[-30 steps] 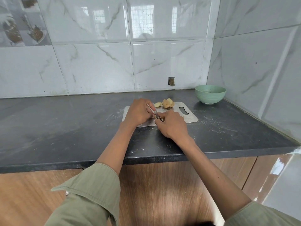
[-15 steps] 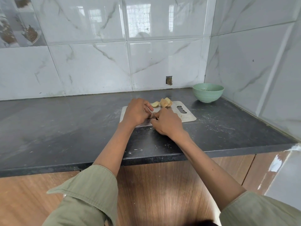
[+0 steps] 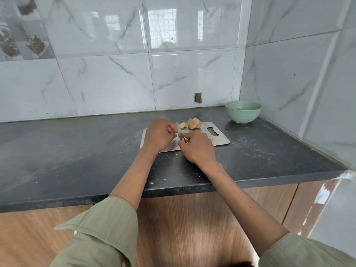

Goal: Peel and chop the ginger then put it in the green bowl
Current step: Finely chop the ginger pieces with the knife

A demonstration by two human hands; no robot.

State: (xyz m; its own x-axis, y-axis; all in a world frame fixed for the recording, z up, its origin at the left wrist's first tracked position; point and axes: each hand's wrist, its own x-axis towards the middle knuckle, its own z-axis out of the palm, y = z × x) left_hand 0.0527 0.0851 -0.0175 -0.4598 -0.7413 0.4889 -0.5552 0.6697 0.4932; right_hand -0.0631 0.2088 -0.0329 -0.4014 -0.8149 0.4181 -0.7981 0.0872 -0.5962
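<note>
- Left hand (image 3: 159,134) sits at about nine o'clock on the cutting board (image 3: 221,140), fingers curled; a thin knife blade (image 3: 176,128) shows at its fingertips, but I cannot tell which hand grips the handle.
- Right hand (image 3: 198,148) is touching the left at the board's middle, fingers curled as if pinching a small piece being worked. That piece is hidden, so what it grips I cannot tell.
- Ginger (image 3: 192,123) lies in pale, peeled-looking chunks at twelve o'clock on the board, just beyond both hands.
- Judged by look, ginger is light, firm and fibrous, knobby, and likely slippery once peeled; a chunk is best pinched across its flattest sides, fingertips tucked back from the blade.
- Green bowl (image 3: 243,112) stands on the dark surface (image 3: 77,151) at two o'clock from the board, near the corner tiles, well apart from the hands; no ginger shows in it.
</note>
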